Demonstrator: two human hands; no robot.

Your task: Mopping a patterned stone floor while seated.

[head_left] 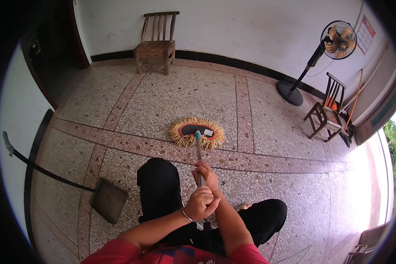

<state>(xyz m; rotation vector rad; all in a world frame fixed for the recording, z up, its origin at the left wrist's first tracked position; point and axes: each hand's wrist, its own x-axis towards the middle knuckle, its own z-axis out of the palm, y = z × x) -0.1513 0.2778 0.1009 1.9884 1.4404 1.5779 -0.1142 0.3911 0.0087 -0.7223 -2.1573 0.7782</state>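
Note:
A flat mop (191, 142) with a yellow-and-cream fringe, a dark oval centre edged in red and a teal joint rests on the speckled floor ahead of me. Its grey metal pole (199, 153) runs back toward my body. My right hand (208, 174) is closed round the pole, farther along it toward the mop head. Nearer to me, my left hand (201, 203) is wrapped round the same pole, with a bracelet on that wrist. Below my hands, the pole's end is mostly hidden.
A long-handled dustpan (109, 200) lies at the left, near the wall. At the back stands a wooden chair (155, 47). A pedestal fan (290, 92) and a second chair (326, 115) stand at the right, by the bright doorway (374, 176). Another doorway (53, 53) is dark.

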